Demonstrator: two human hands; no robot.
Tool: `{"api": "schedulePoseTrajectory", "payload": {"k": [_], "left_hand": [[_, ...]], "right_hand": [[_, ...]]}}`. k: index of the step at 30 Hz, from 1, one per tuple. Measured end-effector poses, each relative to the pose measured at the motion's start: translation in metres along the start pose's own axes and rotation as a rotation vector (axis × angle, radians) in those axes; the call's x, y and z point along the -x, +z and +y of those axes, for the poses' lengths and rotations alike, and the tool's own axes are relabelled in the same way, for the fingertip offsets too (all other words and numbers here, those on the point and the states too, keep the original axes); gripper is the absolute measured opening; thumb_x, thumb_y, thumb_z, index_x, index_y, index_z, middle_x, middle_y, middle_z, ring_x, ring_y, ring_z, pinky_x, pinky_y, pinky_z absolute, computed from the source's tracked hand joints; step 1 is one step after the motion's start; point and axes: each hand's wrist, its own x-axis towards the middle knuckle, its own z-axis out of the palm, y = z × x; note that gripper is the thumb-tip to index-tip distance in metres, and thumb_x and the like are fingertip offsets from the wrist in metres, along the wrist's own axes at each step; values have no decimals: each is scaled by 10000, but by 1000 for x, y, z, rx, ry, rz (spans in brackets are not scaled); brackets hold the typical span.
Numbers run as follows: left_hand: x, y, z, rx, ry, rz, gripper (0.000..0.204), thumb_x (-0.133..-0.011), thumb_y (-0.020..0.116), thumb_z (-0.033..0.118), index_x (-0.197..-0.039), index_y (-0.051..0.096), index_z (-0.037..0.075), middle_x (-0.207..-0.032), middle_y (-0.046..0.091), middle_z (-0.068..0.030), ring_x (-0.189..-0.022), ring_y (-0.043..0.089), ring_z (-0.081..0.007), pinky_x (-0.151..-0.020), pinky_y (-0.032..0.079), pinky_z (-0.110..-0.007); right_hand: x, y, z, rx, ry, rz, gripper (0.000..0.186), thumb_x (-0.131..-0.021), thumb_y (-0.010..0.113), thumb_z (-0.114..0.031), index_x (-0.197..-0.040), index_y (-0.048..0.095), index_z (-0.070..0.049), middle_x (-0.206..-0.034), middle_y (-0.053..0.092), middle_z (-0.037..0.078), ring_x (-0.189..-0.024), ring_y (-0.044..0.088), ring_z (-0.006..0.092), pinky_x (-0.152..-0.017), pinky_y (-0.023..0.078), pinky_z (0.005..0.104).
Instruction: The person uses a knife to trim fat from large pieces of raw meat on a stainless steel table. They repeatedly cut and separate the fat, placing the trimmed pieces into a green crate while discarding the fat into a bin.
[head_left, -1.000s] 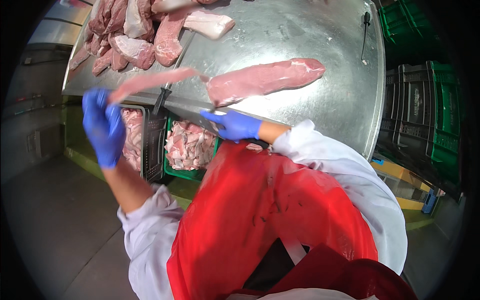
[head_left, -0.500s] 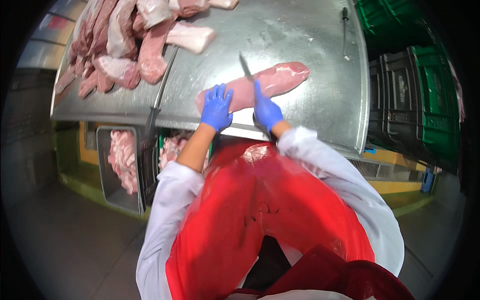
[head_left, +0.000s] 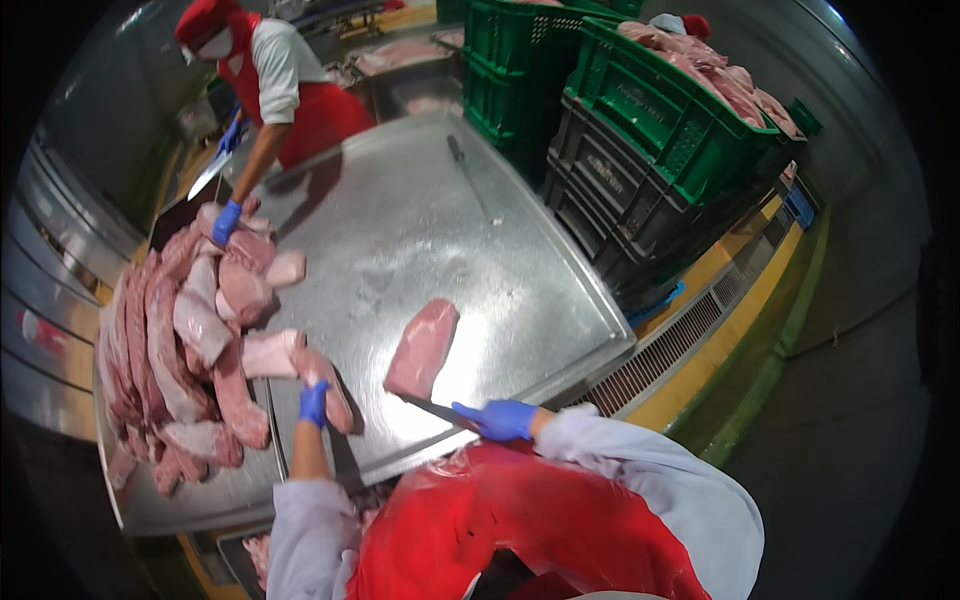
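My left hand [head_left: 313,403], in a blue glove, is closed on a long cut piece of pink meat [head_left: 338,400] beside the pile. My right hand [head_left: 502,420], also gloved in blue, grips a knife [head_left: 436,408], its index finger stretched along the tool toward the blade. Just beyond that blade lies a separate thick piece of meat [head_left: 422,350], flat on the steel table [head_left: 390,240]. A large pile of raw meat cuts [head_left: 200,330] covers the table's left side, next to my left hand.
Across the table a co-worker [head_left: 285,90] holds a knife [head_left: 208,176] and touches the pile with a gloved hand [head_left: 227,221]. Another knife [head_left: 468,172] lies at the far right. Stacked green crates [head_left: 650,110] and dark crates [head_left: 610,170] stand beyond the right edge.
The long piece of meat is now in two. My left hand has carried one part left to the pile; the other stays on the table. The view has swung, bringing the co-worker in.
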Motion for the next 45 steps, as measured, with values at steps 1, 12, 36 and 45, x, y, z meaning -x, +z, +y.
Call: {"api": "schedulePoseTrajectory", "payload": {"k": [1,12,36,45], "left_hand": [[16,3,-10,206,-14,-109,801,-769,741,276,-1442,418,-16,-1263,579,-215,-1130,596,-364,-948,519,-495],[102,376,300,651,457,-920,567,-993,528,411,-1430,468,55,-1399,540,-132,-1256,537,-283,-1062,440,-420],[71,248,46,-776,221,-60,862,-656,807,224,-1414,434,53,-1236,618,-208,-1121,626,-377,-939,547,-451],[141,438,282,416,316,-739,712,-808,746,216,-1430,453,29,-1249,608,-130,-1111,615,-243,-960,513,-371]], "right_hand": [[21,3,23,54,-51,70,749,-962,514,-193,-1597,134,-311,-969,696,254,-730,700,370,-727,555,457],[190,-108,178,-722,142,431,802,-967,561,-129,-1609,117,-309,-731,648,75,-545,588,145,-603,528,302],[184,-116,243,-820,102,363,782,-961,590,-189,-1609,158,-262,-695,638,84,-554,597,142,-601,527,316],[196,-101,250,-878,161,482,786,-955,591,-180,-1611,162,-241,-708,647,71,-559,590,130,-616,523,291]]}}
